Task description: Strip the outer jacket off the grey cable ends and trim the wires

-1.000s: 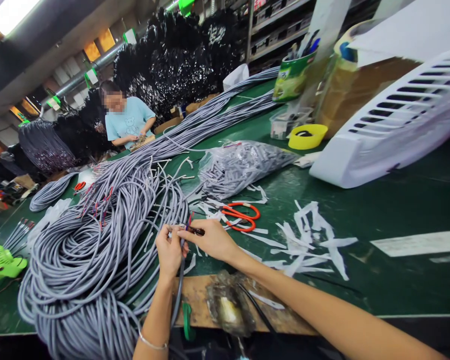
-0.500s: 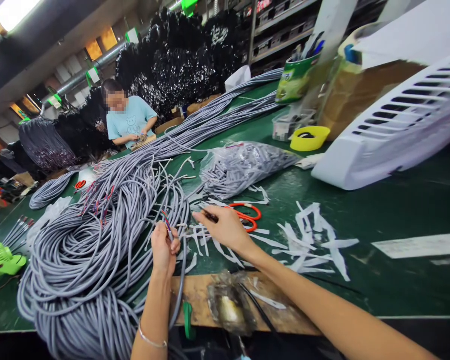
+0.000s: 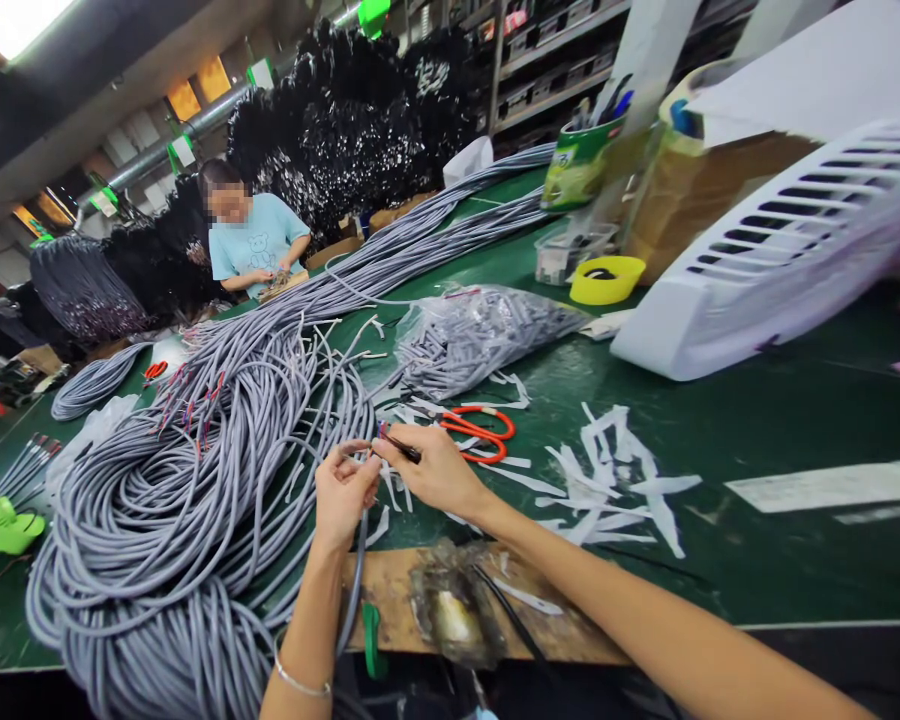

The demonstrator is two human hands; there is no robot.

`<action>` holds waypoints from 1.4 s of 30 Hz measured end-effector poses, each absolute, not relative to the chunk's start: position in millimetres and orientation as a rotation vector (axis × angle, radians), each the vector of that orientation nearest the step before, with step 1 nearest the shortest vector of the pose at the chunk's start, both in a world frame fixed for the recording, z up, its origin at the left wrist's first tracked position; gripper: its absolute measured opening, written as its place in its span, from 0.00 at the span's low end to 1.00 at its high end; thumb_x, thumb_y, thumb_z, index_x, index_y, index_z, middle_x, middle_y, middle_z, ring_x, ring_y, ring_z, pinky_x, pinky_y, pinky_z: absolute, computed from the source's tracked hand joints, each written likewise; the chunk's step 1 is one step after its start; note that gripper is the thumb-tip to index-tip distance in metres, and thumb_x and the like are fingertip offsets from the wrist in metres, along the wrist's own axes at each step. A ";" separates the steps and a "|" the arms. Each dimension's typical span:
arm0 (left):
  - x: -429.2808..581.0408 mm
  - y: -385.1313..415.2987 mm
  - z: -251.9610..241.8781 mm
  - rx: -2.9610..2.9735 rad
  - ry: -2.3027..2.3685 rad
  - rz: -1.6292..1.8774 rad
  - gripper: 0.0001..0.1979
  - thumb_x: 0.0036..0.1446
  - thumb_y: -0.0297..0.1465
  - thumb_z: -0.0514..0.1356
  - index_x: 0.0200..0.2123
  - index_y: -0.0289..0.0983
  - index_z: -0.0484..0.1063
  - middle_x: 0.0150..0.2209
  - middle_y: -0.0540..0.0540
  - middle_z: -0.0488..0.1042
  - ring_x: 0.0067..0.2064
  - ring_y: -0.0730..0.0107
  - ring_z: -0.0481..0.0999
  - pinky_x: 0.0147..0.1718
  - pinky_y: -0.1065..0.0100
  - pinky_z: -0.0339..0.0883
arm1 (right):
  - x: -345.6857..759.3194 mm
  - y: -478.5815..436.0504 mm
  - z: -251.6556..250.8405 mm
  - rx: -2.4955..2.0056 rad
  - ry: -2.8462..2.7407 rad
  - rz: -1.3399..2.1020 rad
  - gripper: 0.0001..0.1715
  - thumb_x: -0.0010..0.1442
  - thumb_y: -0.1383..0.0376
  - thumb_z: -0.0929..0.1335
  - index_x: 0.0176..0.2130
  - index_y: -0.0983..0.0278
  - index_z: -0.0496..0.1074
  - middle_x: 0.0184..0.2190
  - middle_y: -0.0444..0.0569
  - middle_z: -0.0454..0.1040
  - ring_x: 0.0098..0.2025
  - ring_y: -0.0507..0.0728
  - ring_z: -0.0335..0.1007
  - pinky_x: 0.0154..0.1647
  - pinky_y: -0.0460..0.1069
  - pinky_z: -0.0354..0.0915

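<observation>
My left hand [image 3: 346, 492] is closed on the end of a grey cable [image 3: 360, 565], which runs down from it past the bench edge. At the fingertips, thin coloured wires [image 3: 382, 430] show between my two hands. My right hand [image 3: 439, 470] is closed too, its fingertips meeting those of the left. A slim dark tool [image 3: 405, 450] pokes out of its grip; its kind is hard to make out. Close behind the right hand lie scissors with orange-red handles [image 3: 487, 432]. A big coil of grey cables [image 3: 172, 500] fills the table to the left.
A clear bag of short grey tubes [image 3: 480, 340] lies beyond my hands. White strips [image 3: 615, 480] are scattered to the right, near a white slatted housing [image 3: 765, 260]. A wooden board [image 3: 390, 590] lies at the front edge. Across the table sits a person in light blue [image 3: 259, 235].
My hands have come together: the left has shifted right and turned, and its wire ends now meet the right hand's fingertips. The whole view has shifted slightly.
</observation>
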State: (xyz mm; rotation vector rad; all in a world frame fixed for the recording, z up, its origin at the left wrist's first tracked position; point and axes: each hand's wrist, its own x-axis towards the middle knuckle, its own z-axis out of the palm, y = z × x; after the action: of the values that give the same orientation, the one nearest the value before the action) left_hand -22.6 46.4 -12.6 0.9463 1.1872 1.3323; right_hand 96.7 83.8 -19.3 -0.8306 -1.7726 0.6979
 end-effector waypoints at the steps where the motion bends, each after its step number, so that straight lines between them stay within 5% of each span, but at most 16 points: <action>1: -22.7 46.5 -12.3 0.932 1.183 1.350 0.27 0.33 0.42 0.69 0.34 0.33 0.67 0.12 0.61 0.57 0.12 0.88 0.51 0.11 0.81 0.41 | 96.3 83.2 -19.3 -0.825 -1.767 0.705 0.22 0.58 0.58 0.58 0.17 0.62 0.52 0.15 0.40 0.54 0.19 0.49 0.49 0.21 0.45 0.50; 4: -22.6 46.4 -13.2 0.906 1.170 1.369 0.28 0.35 0.43 0.68 0.38 0.31 0.70 0.12 0.61 0.56 0.12 0.89 0.48 0.11 0.81 0.39 | 95.1 80.5 -17.9 -0.781 -1.776 0.724 0.19 0.57 0.61 0.58 0.17 0.62 0.53 0.16 0.41 0.55 0.20 0.49 0.51 0.21 0.45 0.50; 10: -21.3 44.8 -17.1 0.902 1.209 1.545 0.22 0.33 0.44 0.68 0.22 0.29 0.72 0.12 0.56 0.60 0.12 0.88 0.52 0.10 0.81 0.42 | 93.5 79.1 -18.5 -0.826 -1.731 0.766 0.18 0.52 0.62 0.60 0.16 0.63 0.53 0.14 0.40 0.53 0.18 0.48 0.48 0.20 0.45 0.48; 16: -23.1 46.6 -12.9 0.724 1.175 1.595 0.22 0.30 0.43 0.68 0.22 0.31 0.70 0.16 0.50 0.70 0.13 0.83 0.61 0.09 0.80 0.49 | 94.4 83.4 -24.4 -0.929 -1.659 0.873 0.17 0.49 0.58 0.63 0.16 0.64 0.57 0.14 0.40 0.56 0.19 0.48 0.49 0.19 0.45 0.48; 26: -25.1 47.1 -12.2 0.666 1.169 1.556 0.22 0.29 0.40 0.69 0.22 0.34 0.63 0.16 0.51 0.69 0.13 0.80 0.64 0.12 0.78 0.57 | 95.7 89.1 -26.9 -1.013 -1.650 0.934 0.18 0.51 0.57 0.63 0.18 0.65 0.62 0.16 0.42 0.61 0.20 0.50 0.55 0.21 0.45 0.53; 31: -28.5 43.1 -6.0 0.775 1.058 1.511 0.18 0.35 0.38 0.66 0.27 0.36 0.62 0.20 0.54 0.69 0.15 0.81 0.62 0.12 0.79 0.52 | 109.8 98.7 -22.5 -1.273 -2.038 0.706 0.14 0.56 0.58 0.63 0.30 0.66 0.70 0.28 0.50 0.73 0.32 0.56 0.68 0.32 0.47 0.60; 36: -30.3 42.4 -6.2 0.866 0.998 1.456 0.18 0.35 0.34 0.67 0.28 0.37 0.62 0.22 0.54 0.68 0.19 0.81 0.64 0.16 0.79 0.55 | 140.5 113.1 -13.2 -1.650 -2.291 0.411 0.17 0.58 0.61 0.63 0.45 0.68 0.69 0.44 0.58 0.72 0.49 0.60 0.65 0.45 0.49 0.60; 42: -29.2 45.4 -18.0 1.063 1.125 1.430 0.18 0.43 0.38 0.65 0.29 0.38 0.59 0.23 0.55 0.69 0.12 0.86 0.59 0.12 0.80 0.50 | 151.8 126.1 -16.7 -2.079 -2.135 0.402 0.15 0.50 0.72 0.65 0.40 0.71 0.71 0.38 0.64 0.74 0.41 0.64 0.71 0.33 0.50 0.62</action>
State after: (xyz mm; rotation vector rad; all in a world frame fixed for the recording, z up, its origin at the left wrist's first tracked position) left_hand -29.2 45.4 -18.0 1.0626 1.1252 1.4297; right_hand 151.8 126.1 -16.7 -2.0795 -2.1348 0.4024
